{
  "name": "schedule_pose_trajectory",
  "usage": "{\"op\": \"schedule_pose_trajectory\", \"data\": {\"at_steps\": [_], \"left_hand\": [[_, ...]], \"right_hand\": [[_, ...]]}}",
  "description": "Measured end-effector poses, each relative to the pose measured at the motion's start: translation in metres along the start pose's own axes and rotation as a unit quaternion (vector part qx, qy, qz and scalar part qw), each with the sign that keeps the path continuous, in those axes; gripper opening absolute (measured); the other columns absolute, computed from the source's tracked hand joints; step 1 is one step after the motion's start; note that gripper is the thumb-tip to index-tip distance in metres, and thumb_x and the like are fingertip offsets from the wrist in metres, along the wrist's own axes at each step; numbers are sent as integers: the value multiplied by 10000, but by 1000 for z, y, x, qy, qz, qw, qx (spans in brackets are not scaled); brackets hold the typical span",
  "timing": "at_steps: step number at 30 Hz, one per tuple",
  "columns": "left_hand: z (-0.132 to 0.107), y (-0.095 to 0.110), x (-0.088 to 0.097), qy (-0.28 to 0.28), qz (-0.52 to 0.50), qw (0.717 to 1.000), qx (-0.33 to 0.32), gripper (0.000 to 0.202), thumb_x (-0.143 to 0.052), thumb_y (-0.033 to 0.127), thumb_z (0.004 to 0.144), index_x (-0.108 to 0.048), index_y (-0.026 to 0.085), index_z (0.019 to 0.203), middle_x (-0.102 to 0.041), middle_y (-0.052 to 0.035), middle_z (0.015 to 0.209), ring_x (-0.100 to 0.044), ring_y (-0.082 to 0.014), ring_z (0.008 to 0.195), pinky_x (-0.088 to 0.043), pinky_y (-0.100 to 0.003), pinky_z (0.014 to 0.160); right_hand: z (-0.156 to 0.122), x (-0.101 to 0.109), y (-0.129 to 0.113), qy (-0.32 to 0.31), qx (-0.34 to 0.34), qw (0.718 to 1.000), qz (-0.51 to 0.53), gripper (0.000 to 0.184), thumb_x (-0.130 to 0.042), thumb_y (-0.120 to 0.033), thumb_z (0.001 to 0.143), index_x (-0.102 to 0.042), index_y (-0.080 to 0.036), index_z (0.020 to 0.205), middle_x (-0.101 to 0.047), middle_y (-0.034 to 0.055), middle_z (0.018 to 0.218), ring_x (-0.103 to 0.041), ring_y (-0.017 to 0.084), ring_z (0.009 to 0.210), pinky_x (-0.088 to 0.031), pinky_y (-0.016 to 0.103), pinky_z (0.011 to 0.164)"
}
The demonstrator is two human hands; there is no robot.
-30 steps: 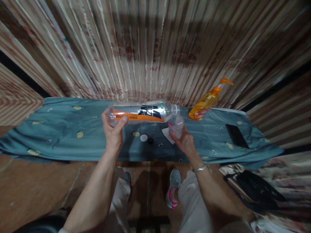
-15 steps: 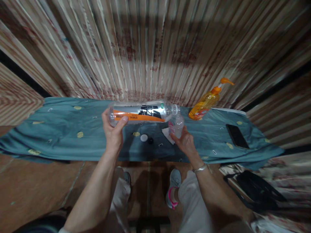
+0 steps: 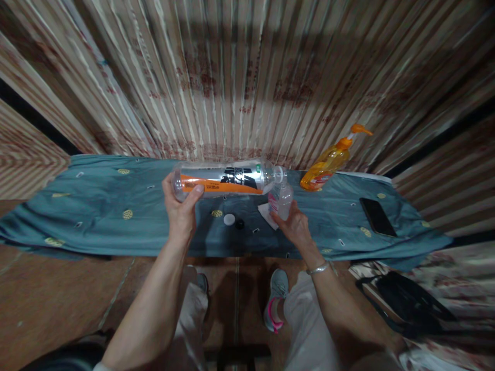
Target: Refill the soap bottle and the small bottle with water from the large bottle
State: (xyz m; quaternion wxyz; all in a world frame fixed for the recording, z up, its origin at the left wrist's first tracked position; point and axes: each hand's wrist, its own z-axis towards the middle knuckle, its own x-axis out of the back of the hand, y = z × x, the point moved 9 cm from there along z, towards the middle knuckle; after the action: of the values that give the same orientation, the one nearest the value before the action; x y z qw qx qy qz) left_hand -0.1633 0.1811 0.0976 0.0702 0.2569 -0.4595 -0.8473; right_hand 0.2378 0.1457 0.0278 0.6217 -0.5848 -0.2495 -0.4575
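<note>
My left hand (image 3: 181,208) grips the base end of a large clear bottle (image 3: 226,180) with an orange and black label, held on its side above the table. Its open neck points right, at the mouth of a small clear bottle (image 3: 281,200). My right hand (image 3: 296,225) is wrapped round that small bottle from below and keeps it upright. A white cap (image 3: 229,219) and a black cap (image 3: 240,224) lie on the blue-green cloth (image 3: 116,216) between my hands. Some white paper (image 3: 266,212) lies under the small bottle.
An orange pump bottle (image 3: 328,162) stands at the back right of the cloth. A dark phone (image 3: 377,216) lies flat further right. A striped curtain hangs behind the table. A black bag (image 3: 410,301) sits on the floor at right, beside my knees and shoes.
</note>
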Motion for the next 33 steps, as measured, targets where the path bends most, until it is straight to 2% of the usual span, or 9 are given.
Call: {"op": "schedule_pose_trajectory", "data": {"at_steps": [3, 7, 12, 15, 19, 22, 26, 33], "left_hand": [[0, -1, -1, -5, 1, 1000, 9, 893, -1219, 715, 671, -788, 304, 1336, -788, -19, 1204, -750, -235, 1039, -697, -429, 1068], [0, 0, 0, 0, 12, 1000, -1, 885, -1193, 717, 695, -772, 299, 1351, -783, -36, 1226, -756, -253, 1064, -692, -459, 1102], [-1, -3, 0, 0, 20, 1000, 13, 898, -1189, 717, 693, -764, 307, 1370, -786, -37, 1246, -763, -257, 1082, -700, -461, 1115], [0, -3, 1, 3, 10, 1000, 17, 926, -1206, 730, 664, -764, 304, 1358, -786, -41, 1237, -755, -254, 1066, -709, -455, 1083], [0, -3, 1, -9, 13, 1000, 15, 932, -1198, 761, 680, -766, 307, 1369, -778, -42, 1242, -764, -264, 1085, -709, -481, 1118], [1, -3, 2, -7, 14, 1000, 17, 933, -1202, 769, 669, -776, 310, 1360, -788, -39, 1237, -772, -265, 1080, -718, -484, 1113], [1, -3, 2, -1, 9, 1000, 11, 926, -1219, 733, 657, -783, 301, 1351, -801, -34, 1222, -771, -246, 1053, -720, -440, 1058], [-1, -3, 2, 8, 11, 1000, 2, 898, -1212, 702, 682, -787, 297, 1362, -794, -41, 1229, -768, -259, 1070, -699, -455, 1082]], "right_hand": [[-1, 2, -3, -1, -4, 1000, 2, 634, -890, -410, 1077, -717, -173, 1639, -929, 213, 1137, -934, 441, 1084, -774, 579, 1021], [-1, 4, -3, -3, -17, 1000, -13, 717, -921, -432, 1072, -696, -113, 1673, -939, 244, 1188, -947, 442, 1120, -761, 536, 1011], [-1, 3, -4, -7, -9, 1000, -6, 674, -897, -422, 1091, -705, -171, 1686, -931, 224, 1166, -924, 441, 1096, -764, 590, 1010], [-1, 3, -4, -7, -10, 1000, 2, 645, -884, -402, 1089, -710, -158, 1660, -931, 217, 1182, -923, 432, 1128, -761, 589, 1045], [-1, 2, -2, -13, -16, 1000, 1, 669, -879, -388, 1084, -699, -119, 1670, -923, 203, 1152, -923, 413, 1113, -754, 568, 1041], [0, 2, -1, -4, -5, 1000, 7, 651, -877, -411, 1074, -720, -166, 1657, -907, 168, 1070, -910, 413, 1034, -765, 579, 995], [0, 2, -1, 9, 9, 1000, 23, 629, -874, -407, 1059, -733, -222, 1643, -896, 135, 1010, -898, 425, 987, -777, 620, 981], [0, 4, -3, 5, 12, 1000, 20, 712, -883, -445, 1070, -694, -187, 1706, -925, 202, 1092, -910, 444, 1025, -779, 634, 1002]]}}
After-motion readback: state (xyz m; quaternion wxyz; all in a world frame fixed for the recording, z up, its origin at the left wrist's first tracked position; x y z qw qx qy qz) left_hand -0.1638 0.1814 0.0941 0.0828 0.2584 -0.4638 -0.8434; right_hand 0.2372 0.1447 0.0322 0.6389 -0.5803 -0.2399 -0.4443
